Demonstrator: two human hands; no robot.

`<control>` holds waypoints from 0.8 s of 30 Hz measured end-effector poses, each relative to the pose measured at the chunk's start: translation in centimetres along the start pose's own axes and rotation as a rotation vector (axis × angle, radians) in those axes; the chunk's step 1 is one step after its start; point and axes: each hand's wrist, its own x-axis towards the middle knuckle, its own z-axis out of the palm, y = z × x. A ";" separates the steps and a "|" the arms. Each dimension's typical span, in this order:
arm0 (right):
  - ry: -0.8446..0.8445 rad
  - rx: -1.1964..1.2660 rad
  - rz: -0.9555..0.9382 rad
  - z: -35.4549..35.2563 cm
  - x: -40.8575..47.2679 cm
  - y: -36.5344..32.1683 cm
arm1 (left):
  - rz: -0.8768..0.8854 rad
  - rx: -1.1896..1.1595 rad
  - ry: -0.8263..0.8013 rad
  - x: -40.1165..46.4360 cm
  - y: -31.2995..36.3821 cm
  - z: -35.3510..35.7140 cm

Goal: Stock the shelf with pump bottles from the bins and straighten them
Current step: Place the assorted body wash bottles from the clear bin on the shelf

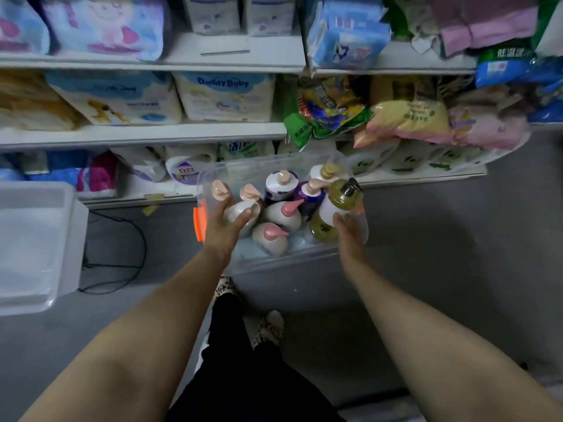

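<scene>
A clear plastic bin [275,261] stands on the floor in front of the bottom shelf [396,178]. Several pump bottles stand or lie in it: beige ones with pink pumps [281,214], purple ones [309,197] and a white one. My left hand [224,228] reaches in at the bin's left side, and its thumb and fingers close round a beige pump bottle [239,210]. At the bin's right side my right hand [348,231] grips the lower part of a tilted yellow-green bottle [338,205] with a black pump.
A second clear bin [36,239] sits on the floor at the left, with a black cable [134,239] beside it. Shelves above hold diaper packs [225,95] and bags [408,117]; detergent jugs [182,172] fill the bottom shelf. My slippered feet [271,328] stand just behind the bin.
</scene>
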 end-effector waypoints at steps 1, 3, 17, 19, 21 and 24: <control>-0.014 -0.009 0.018 0.1 0.0 0.5 | -0.003 0.008 -0.010 0.3 -0.3 0.0; -0.032 -0.016 0.047 0.6 0.0 1.4 | -0.005 0.010 -0.033 1.0 -1.0 0.1; -0.051 0.103 0.072 3.2 -0.8 1.5 | 0.002 0.114 -0.089 3.3 -1.7 0.1; -0.052 0.108 0.066 3.2 -0.7 1.7 | 0.008 0.149 -0.100 3.5 -1.6 -0.1; -0.063 0.105 0.065 3.1 -0.7 1.7 | 0.010 0.196 -0.096 3.6 -1.5 -0.3; -0.075 0.141 0.087 3.0 -0.5 1.4 | 0.013 0.231 -0.061 3.4 -1.5 -0.7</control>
